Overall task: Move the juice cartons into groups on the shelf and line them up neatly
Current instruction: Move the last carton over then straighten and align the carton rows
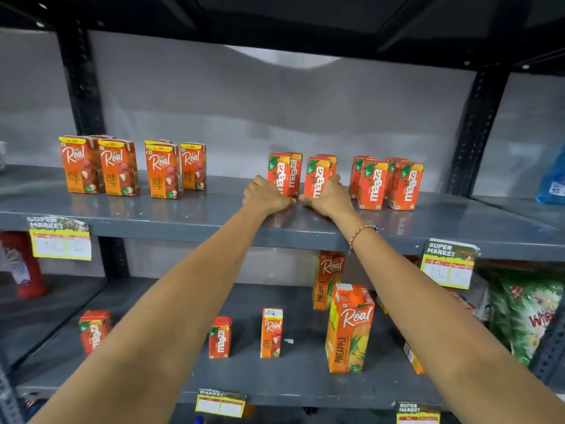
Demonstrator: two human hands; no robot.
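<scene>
On the upper grey shelf (183,215), small orange Real litchi cartons (101,168) stand at the left in two clusters, the second cluster (165,171) just to their right. Red Maaza cartons stand to the right. My left hand (267,195) cups the base of one Maaza pair (286,172). My right hand (328,197) wraps the base of the neighbouring Maaza pair (319,174). The two hands almost touch at the thumbs. Several more Maaza cartons (386,185) stand in a tight block further right.
The lower shelf (171,304) holds two loose Maaza cartons (94,330) (219,336), a small Real litchi carton (271,332) and tall Real pineapple cartons (350,328). A green detergent bag (526,313) sits at the right, a red bottle (21,264) at the left. Price labels (61,237) hang on the shelf edges.
</scene>
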